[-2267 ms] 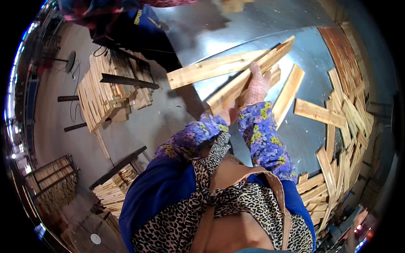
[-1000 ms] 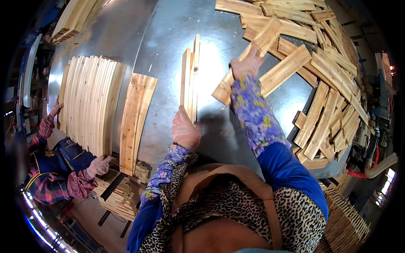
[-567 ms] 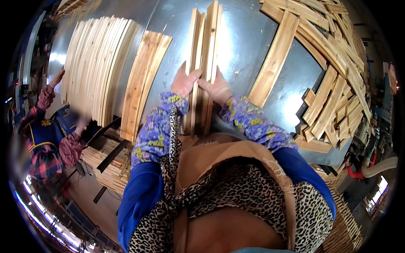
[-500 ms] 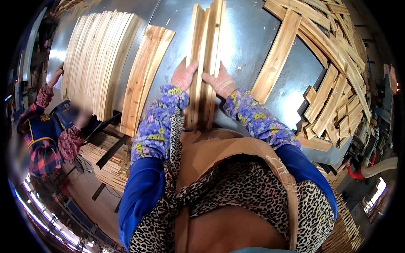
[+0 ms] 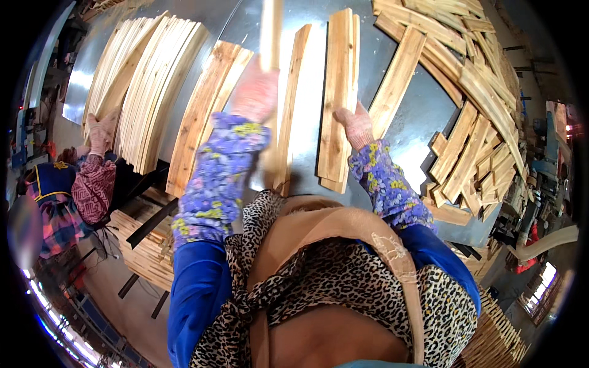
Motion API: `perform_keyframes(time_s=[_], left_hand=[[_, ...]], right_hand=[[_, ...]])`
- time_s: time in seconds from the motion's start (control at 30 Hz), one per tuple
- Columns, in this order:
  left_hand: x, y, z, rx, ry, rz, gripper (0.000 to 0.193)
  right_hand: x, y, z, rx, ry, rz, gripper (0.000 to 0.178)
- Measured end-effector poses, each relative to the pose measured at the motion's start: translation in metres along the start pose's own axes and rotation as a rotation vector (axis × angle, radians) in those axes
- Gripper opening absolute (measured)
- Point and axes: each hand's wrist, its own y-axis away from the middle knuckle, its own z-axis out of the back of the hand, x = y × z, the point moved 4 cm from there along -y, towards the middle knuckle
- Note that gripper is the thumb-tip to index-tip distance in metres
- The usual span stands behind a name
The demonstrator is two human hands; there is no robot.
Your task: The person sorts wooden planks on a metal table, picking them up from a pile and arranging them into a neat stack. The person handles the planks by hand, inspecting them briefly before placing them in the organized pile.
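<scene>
My left hand point(image 5: 256, 93), blurred by motion, is closed around a narrow wooden board point(image 5: 271, 34) stood on its edge. My right hand point(image 5: 356, 124) grips the right edge of a small pair of wooden boards point(image 5: 336, 92), thumb on top; its other fingers are partly hidden. Between the two pairs of fingers a single narrow board point(image 5: 293, 101) lies on the shiny metal table point(image 5: 307, 132). Left of my left hand, two knotty boards point(image 5: 205, 113) lie side by side.
A long row of pale boards point(image 5: 162, 92) stands at the left, with a co-worker's hand point(image 5: 101, 132) at its near end. One loose board point(image 5: 399, 80) lies at right, beside a jumbled heap of boards point(image 5: 472, 135). More boards are stacked below the table point(image 5: 144, 245).
The boards held together between my hands are now apart. My left hand moved left with one; my right moved right with a pair. A co-worker's hand shifted along the pale row.
</scene>
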Motion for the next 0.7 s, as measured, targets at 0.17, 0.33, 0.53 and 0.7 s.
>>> perform_keyframes(time_s=[0.17, 0.33, 0.53, 0.7], left_hand=[[-0.012, 0.032, -0.148, 0.517, -0.258, -0.071, 0.051], [0.086, 0.011, -0.126, 0.532, -1.173, -1.149, 0.062], [0.071, -0.026, -0.103, 0.345, -1.037, -1.716, 0.061], [0.037, -0.036, -0.147, 0.759, -1.486, -1.535, 0.055]], right_hand=[[-0.019, -0.005, 0.010, -0.044, -0.332, 0.168, 0.079], [-0.033, -0.013, 0.015, -0.176, -0.056, -0.001, 0.089], [-0.004, 0.000, 0.019, -0.079, -0.173, 0.081, 0.066], [-0.034, -0.005, 0.080, -0.219, 0.158, -0.012, 0.073]])
